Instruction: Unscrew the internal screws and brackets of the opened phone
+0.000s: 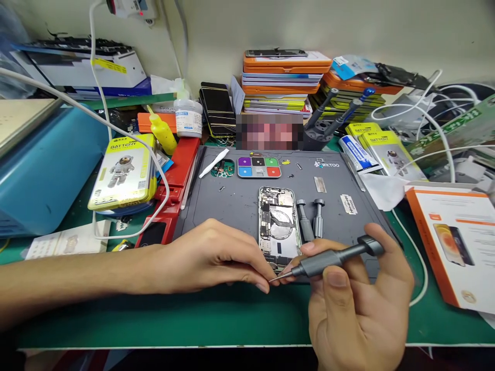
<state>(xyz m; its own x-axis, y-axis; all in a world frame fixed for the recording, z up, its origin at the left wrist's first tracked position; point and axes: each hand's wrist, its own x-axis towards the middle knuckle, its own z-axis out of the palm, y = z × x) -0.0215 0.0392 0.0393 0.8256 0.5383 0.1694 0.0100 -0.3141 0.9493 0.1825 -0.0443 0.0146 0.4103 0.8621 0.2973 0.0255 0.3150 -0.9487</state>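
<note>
The left hand [220, 252] and the right hand [358, 314] are seen bare, and the left forearm [96, 278] is shown uncovered to the edge of view. On the right thumb [340, 301], a short, broad nail [337, 279] is plainly displayed.

The slim, straight metal screwdriver [322, 262] was dark grey, finely ridged along its thicker part. Silver edged the opened rectangular phone [280, 226], with black and pale-grey patches inside. The flat charcoal mat [232, 211] bore white lettering; the small rectangular tray [259, 168] showed purple, black, green, blue and red blocks. The smooth tabletop [174, 319] was deep green.
</note>
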